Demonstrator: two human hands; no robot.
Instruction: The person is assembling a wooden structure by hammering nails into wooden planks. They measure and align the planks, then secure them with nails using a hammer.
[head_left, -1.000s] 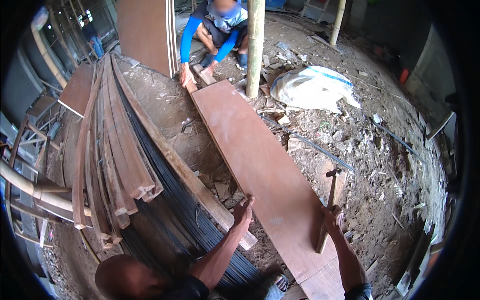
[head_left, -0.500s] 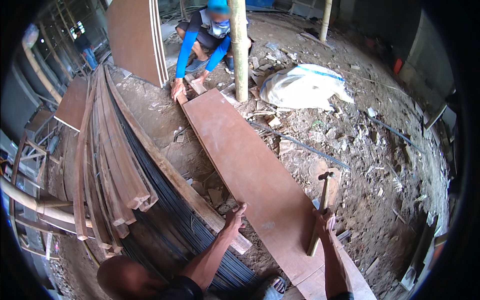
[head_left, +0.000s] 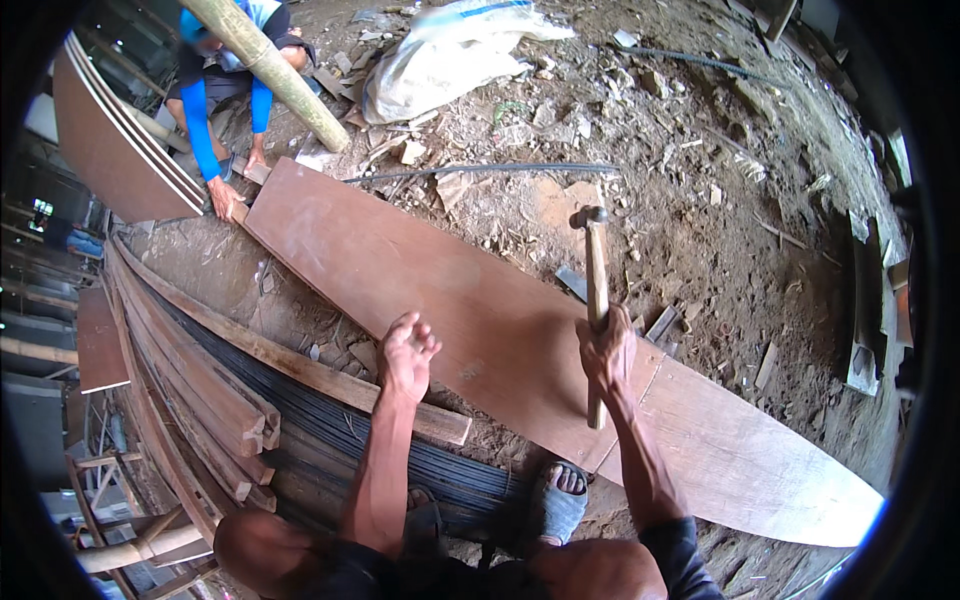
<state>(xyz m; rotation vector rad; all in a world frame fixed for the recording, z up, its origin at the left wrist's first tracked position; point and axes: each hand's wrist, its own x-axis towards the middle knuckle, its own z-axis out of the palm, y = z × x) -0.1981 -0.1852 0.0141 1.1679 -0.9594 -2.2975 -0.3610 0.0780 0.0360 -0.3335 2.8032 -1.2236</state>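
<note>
A long brown plywood panel (head_left: 430, 285) lies slantwise in front of me, its far end at the upper left and a seam (head_left: 640, 400) crossing it near my right arm. My right hand (head_left: 607, 352) is wrapped round the wooden handle of a hammer (head_left: 597, 265), held upright over the panel with its dark head at the top. Above the panel's near-left edge is my left hand (head_left: 407, 355), fingers apart and slightly curled, holding nothing. At the far end a crouching co-worker's hands (head_left: 228, 198) are on timber strips (head_left: 257, 174) at the panel's end.
Timber beams (head_left: 205, 375) and dark steel bars (head_left: 340, 420) lie to the left. Plywood sheets (head_left: 115, 150) stand at the upper left beside a slanting bamboo pole (head_left: 270, 75). A white sack (head_left: 440, 65) and rubble lie beyond the panel. My sandalled foot (head_left: 563, 500) is near its edge.
My view has turned to the right, so the co-worker and sack appear farther left. My left hand has lifted away from the panel's edge. The hammer is still in my right hand.
</note>
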